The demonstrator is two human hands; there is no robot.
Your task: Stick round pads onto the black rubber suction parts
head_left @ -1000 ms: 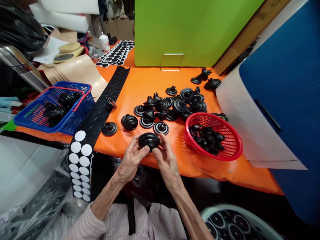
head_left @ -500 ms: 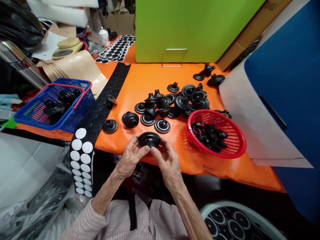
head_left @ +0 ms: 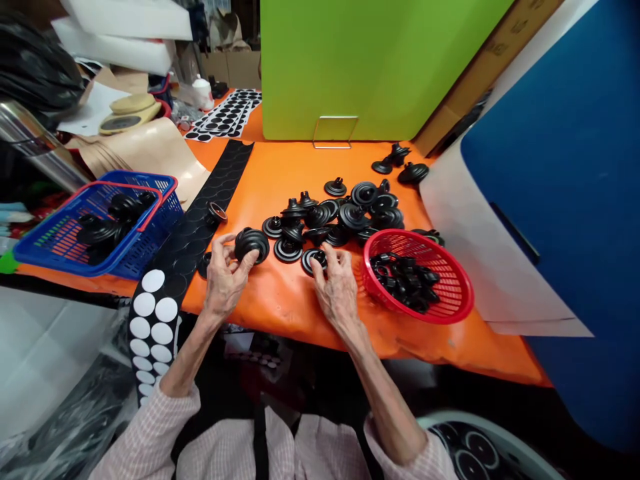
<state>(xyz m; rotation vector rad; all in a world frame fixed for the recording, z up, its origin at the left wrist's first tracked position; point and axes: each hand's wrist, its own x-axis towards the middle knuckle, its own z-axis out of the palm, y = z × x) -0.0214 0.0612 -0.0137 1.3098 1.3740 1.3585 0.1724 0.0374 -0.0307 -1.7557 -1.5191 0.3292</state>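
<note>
Near the front left of the pile, my left hand (head_left: 226, 275) has its thumb and fingers round a black stacked disc part (head_left: 251, 245). To its right, my right hand (head_left: 336, 283) has its fingers closed on a black round part (head_left: 315, 261) with a raised centre, which rests on the orange table (head_left: 270, 303). Behind both hands lies a loose pile of black disc parts (head_left: 353, 217). A red basket (head_left: 467, 297) holding small black pieces stands to the right of my right hand.
A blue basket (head_left: 120, 265) with black parts stands at the left. Beside it runs a black strip (head_left: 220, 183) with white round stickers at its near end. A green board (head_left: 350, 60) rises at the back, with a wire stand before it. A blue panel (head_left: 560, 167) is at the right.
My hands have moved apart, from together on one black disc part. The left went up and left to the stacked part, the right up to a disc on the table. The view has shifted slightly.
</note>
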